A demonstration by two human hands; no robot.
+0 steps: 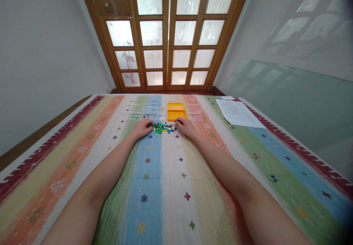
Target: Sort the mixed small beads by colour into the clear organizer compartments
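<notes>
In the head view, your left hand [142, 128] sits at the left edge of the pile [163, 128] of small pieces, mostly green, blue, white and dark, its fingers curled in by some dark ones; you cannot be told from here whether it grips any. Your right hand [185, 127] is at the pile's other side, thumb and fingertips drawn together just in front of the yellow box [177, 107] — whether they pinch a piece is too small to tell. The pile lies on the striped cloth [173, 171], between your hands. Beyond it stand clear trays [150, 114], with a few green bits [135, 117] at their left; a paper [239, 113] lies well off to your right.
</notes>
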